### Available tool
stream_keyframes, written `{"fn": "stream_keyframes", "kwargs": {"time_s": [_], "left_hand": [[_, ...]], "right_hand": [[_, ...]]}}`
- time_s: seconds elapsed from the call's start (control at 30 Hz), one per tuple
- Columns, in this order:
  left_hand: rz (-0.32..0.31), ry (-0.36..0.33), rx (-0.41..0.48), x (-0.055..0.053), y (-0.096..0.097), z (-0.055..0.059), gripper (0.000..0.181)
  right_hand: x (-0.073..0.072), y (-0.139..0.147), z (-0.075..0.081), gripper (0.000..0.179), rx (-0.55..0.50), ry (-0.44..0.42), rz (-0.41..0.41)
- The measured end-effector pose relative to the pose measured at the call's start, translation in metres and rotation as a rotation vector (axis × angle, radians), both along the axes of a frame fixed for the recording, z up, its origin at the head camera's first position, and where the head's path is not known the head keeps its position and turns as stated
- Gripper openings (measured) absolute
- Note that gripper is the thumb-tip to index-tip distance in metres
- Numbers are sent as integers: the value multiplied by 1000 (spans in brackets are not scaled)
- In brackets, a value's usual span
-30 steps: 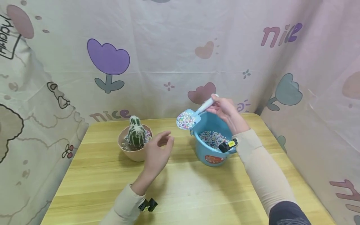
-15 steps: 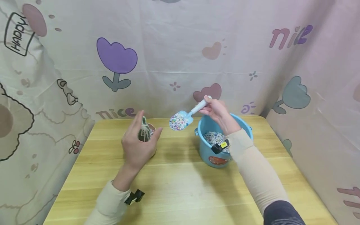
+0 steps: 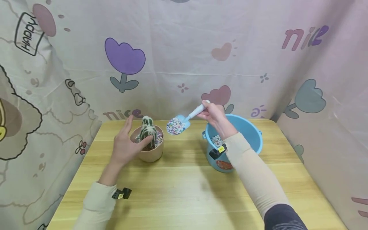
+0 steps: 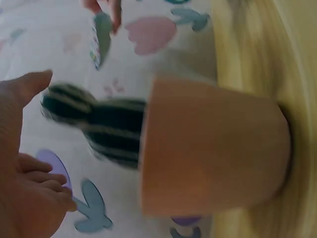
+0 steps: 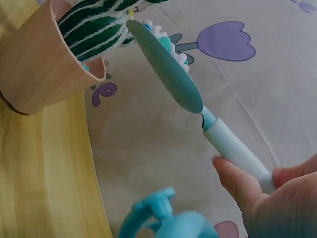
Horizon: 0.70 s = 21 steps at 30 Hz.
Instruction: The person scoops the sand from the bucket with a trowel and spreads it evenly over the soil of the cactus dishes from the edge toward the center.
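My right hand (image 3: 214,116) grips the pale handle of a small blue shovel (image 3: 186,120), held in the air between bucket and pot. Its blade carries a heap of multicoloured pebbles (image 3: 176,126). My left hand (image 3: 125,145), thumb and fingers spread, is at the near left of a peach flower pot (image 3: 151,156). A green cactus (image 3: 148,129) with white stripes stands in that pot, with pebbles around its base. In the left wrist view the thumb (image 4: 34,84) reaches close to the cactus top. The right wrist view shows the shovel (image 5: 166,67) from its underside, overlapping the cactus.
A blue bucket (image 3: 256,140) partly filled with pebbles (image 3: 217,140) stands on the right, below my right forearm. Both containers rest on a light wooden table (image 3: 172,191). A printed cloth (image 3: 172,48) hangs behind and along both sides.
The loaded shovel has moved left, away from the bucket towards the pot. My left hand has spread its fingers and shifted to the pot's left side. The head view has swung slightly left.
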<state>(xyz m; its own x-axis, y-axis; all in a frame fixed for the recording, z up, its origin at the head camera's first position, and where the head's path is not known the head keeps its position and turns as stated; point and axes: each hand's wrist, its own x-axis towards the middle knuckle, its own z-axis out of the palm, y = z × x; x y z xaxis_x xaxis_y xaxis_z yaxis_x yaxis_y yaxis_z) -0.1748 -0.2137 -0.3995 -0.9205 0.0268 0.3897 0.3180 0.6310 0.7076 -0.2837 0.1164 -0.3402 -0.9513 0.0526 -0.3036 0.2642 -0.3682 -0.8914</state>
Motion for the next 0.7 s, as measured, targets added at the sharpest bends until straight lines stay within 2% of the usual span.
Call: {"fn": "stream_keyframes", "kwargs": {"time_s": [0.13, 0.27, 0.53, 0.7], "left_hand": [[-27, -169, -65, -6, -16, -8, 119], [-53, -269, -117, -11, -29, -16, 126], [-77, -346, -185, -18, -39, -32, 134], [-102, -357, -210, -20, -39, -38, 137]], "right_hand": [[-1, -6, 0, 48, -4, -3, -2], [-3, -13, -1, 49, 18, -11, -11], [-7, -27, -5, 47, 1, -18, -38], [-6, -33, -8, 51, 16, -28, -34]]}}
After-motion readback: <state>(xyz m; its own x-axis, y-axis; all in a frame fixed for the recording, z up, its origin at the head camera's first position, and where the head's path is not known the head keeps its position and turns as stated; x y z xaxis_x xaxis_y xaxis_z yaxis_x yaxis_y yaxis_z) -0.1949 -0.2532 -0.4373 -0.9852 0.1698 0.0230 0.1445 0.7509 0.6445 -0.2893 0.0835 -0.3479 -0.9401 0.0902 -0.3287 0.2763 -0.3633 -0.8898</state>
